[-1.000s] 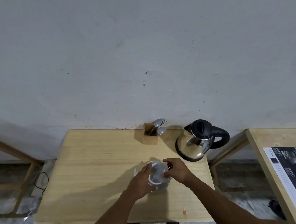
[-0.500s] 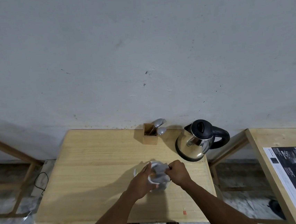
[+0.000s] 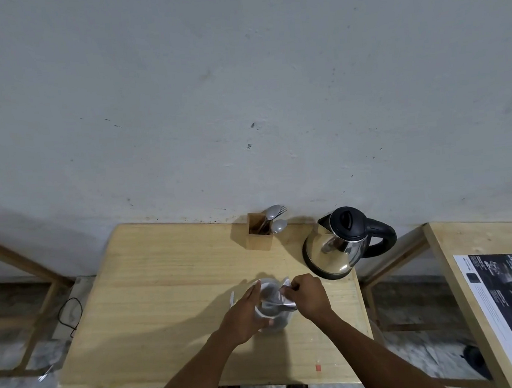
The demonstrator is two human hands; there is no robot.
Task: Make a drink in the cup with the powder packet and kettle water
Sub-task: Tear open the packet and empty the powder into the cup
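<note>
The left hand [image 3: 244, 315] steadied the cup [image 3: 272, 308] while the right hand [image 3: 310, 296] pinched the powder packet [image 3: 284, 291] over it. Powder seemingly was going in; the kettle [image 3: 338, 245] stood untouched, so pouring and stirring remained.

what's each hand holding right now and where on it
The left hand grips the cup by its left side wall. The right hand pinches the powder packet at its right end, over the cup's mouth.

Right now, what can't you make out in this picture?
- Inside the cup: hidden by both hands and the packet, head view.
- Whether the packet is torn open: too small, covered by the right hand.
- Water in the kettle: lid shut.
- The left hand hides the cup's side.
</note>
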